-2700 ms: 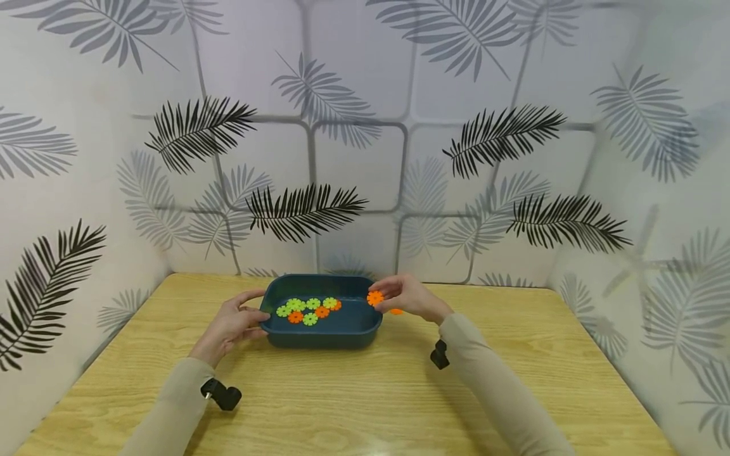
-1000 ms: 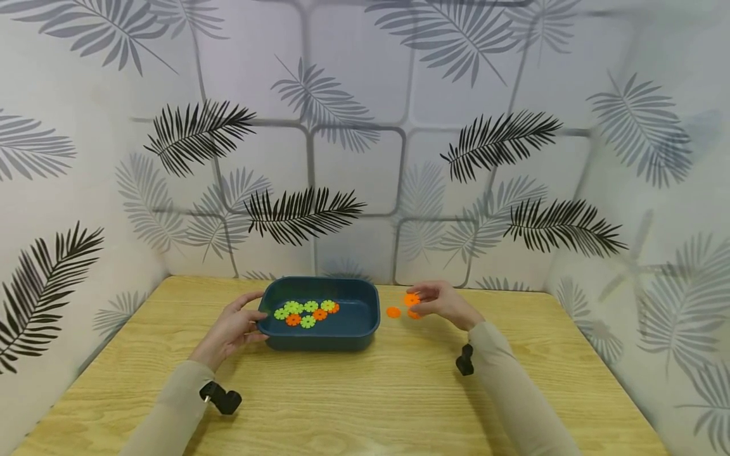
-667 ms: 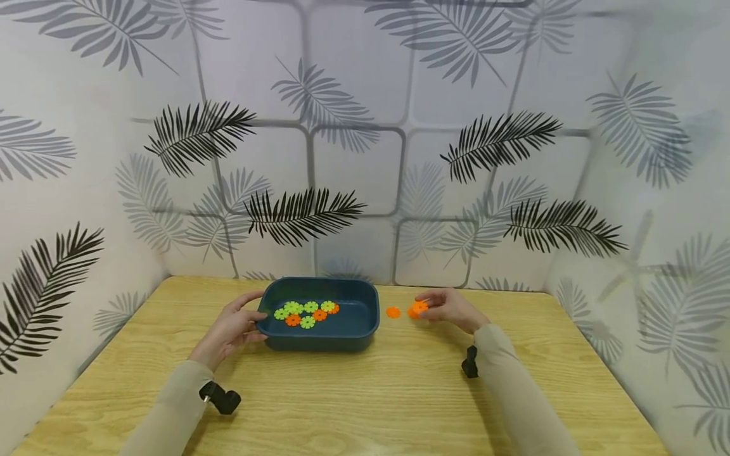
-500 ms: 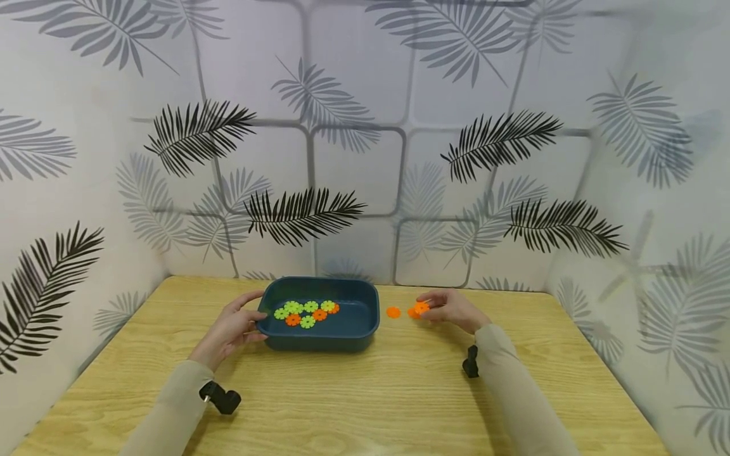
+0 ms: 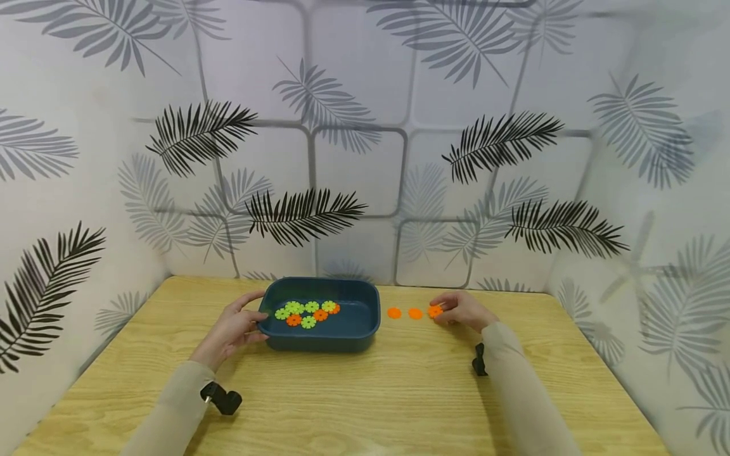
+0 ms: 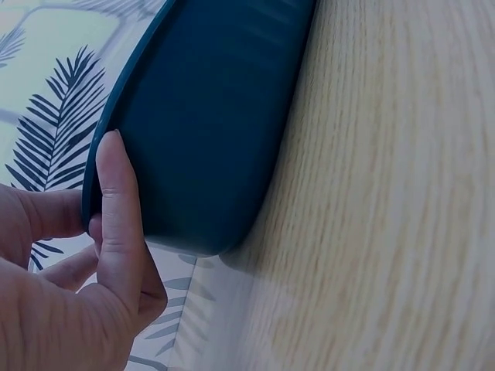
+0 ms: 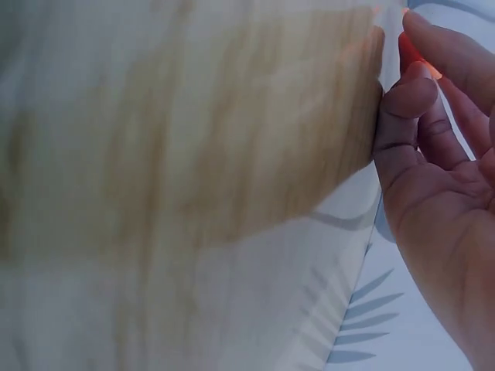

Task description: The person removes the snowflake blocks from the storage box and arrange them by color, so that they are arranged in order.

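Note:
A dark blue tray (image 5: 319, 342) sits on the table, holding several green notched plastic discs (image 5: 308, 322) and a few orange ones (image 5: 293, 320). At its left end my left hand (image 5: 232, 330) grips the rim; in the left wrist view the thumb and fingers (image 6: 120, 201) lie on either side of the wall. Right of the tray, my right hand (image 5: 464, 310) pinches an orange notched disc (image 5: 435, 311) low at the table. Two more orange discs (image 5: 394, 313) lie flat between it and the tray. In the right wrist view, the held disc is mostly hidden by the fingers.
The light wood table (image 5: 342, 405) runs back to a white wall (image 5: 353, 164) with a leaf pattern. Side walls stand left and right of it. A small black camera (image 5: 221, 398) is strapped to each wrist.
From above the tray's right end, my right hand has moved right and down to the table. It has shifted further right with an orange disc, uncovering another. The left hand stays on the tray.

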